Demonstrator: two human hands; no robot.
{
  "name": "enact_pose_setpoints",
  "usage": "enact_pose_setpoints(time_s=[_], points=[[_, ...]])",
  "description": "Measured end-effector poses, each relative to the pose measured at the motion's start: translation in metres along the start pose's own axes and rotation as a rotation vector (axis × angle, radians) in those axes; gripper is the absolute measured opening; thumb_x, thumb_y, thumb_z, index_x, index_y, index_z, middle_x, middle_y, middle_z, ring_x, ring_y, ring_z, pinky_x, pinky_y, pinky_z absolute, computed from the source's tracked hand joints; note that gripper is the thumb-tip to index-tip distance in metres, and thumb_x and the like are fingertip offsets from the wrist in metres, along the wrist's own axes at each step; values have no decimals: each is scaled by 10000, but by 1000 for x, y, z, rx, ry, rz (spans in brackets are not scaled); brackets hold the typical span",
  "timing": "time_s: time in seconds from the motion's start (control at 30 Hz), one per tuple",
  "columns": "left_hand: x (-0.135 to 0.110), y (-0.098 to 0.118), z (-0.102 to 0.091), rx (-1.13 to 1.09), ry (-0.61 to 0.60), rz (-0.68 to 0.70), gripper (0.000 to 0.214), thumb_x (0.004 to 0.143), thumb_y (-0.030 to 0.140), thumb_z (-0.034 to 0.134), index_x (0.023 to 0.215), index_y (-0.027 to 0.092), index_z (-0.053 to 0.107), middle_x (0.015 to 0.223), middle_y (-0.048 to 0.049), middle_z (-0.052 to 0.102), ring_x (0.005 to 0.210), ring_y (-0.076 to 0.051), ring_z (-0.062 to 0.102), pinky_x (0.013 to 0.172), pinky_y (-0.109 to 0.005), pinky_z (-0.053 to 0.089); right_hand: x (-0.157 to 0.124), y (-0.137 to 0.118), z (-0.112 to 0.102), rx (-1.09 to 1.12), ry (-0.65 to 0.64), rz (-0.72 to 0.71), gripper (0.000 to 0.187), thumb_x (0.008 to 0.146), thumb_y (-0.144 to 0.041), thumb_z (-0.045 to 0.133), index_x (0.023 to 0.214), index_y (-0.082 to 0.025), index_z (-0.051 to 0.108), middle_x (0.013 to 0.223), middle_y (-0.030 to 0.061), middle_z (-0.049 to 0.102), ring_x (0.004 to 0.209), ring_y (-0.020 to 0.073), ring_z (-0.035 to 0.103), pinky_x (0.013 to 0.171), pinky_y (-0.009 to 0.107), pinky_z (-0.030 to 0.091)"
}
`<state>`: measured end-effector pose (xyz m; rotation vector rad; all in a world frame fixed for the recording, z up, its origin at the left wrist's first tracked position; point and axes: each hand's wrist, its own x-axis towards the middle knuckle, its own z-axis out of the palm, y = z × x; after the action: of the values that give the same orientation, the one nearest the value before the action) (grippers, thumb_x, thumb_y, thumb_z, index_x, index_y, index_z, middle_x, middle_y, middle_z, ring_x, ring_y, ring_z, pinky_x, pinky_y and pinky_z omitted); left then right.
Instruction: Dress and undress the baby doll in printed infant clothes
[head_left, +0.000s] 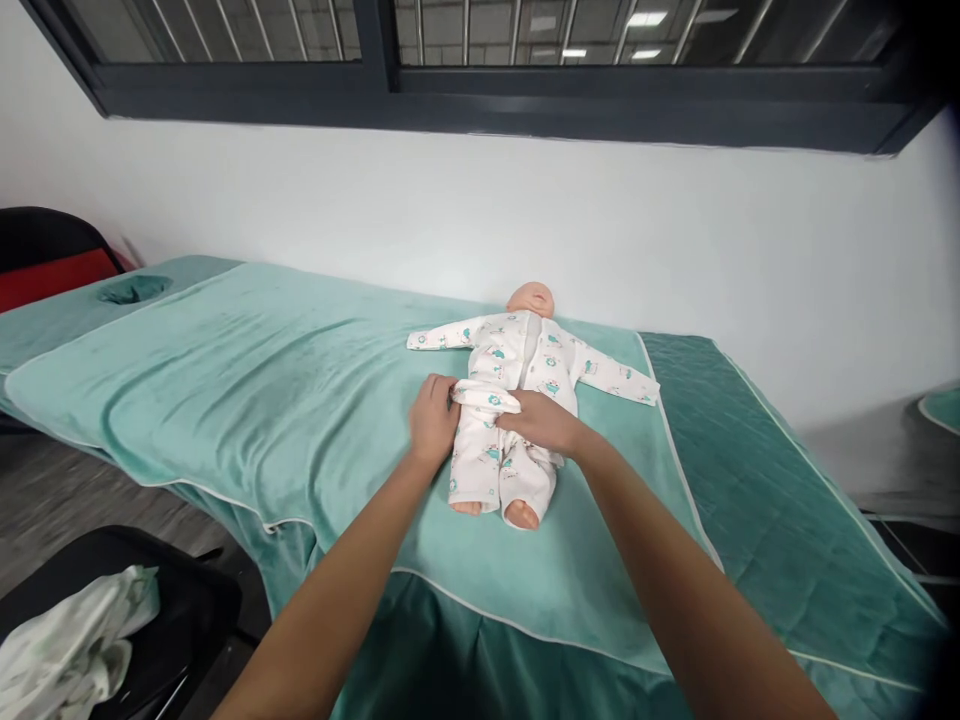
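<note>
A baby doll [531, 298] lies on its back on the green bed, its head toward the wall. It wears a white printed jacket [559, 370] with sleeves spread to both sides, and matching trousers [474, 470] with the feet showing at the cuffs. My left hand [435, 415] grips the jacket's lower hem at the doll's waist on the left side. Closed on the same bunched hem, nearer the middle, is my right hand [541, 422]. Between them the hem is folded up in a roll. My fingertips are partly hidden by the cloth.
A light green sheet [247, 370] covers the massage bed [697, 430], which stands against the white wall under a barred window [480, 95]. At lower left, crumpled printed cloth [79, 640] lies on a black chair [191, 590]. A red-and-black chair [56, 270] is at far left.
</note>
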<state>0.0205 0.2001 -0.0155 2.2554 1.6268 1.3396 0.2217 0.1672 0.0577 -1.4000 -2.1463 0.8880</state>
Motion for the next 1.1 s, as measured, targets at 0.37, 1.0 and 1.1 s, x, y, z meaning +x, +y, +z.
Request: enact_pose_setpoints(time_s=[0.37,1.0,1.1], points=[[2,2,-1,7,-65,-34,161,904,218,521,1057,215,571,978,-67,611,902,-221,576,728,-310,414,3,-1,18,125,238,135,268,897,-387,508,1041,-225,667,1148,54,707,1066,264,624,906,360,440],[19,-8,-10,-1039,-8,-484,146,833,311,620,870,190,691,789,-16,666,752,-144,578,703,-258,428,-25,37,46,164,1084,50,141,897,-343,614,967,-225,583,932,8,565,811,158,527,778,330,437],[32,-7,-2,-1053,-153,-497,200,797,377,690,837,181,692,746,1,608,684,-118,511,627,-238,374,-16,42,47,222,932,107,243,853,-390,666,1006,-237,556,971,6,538,827,158,503,772,322,427]])
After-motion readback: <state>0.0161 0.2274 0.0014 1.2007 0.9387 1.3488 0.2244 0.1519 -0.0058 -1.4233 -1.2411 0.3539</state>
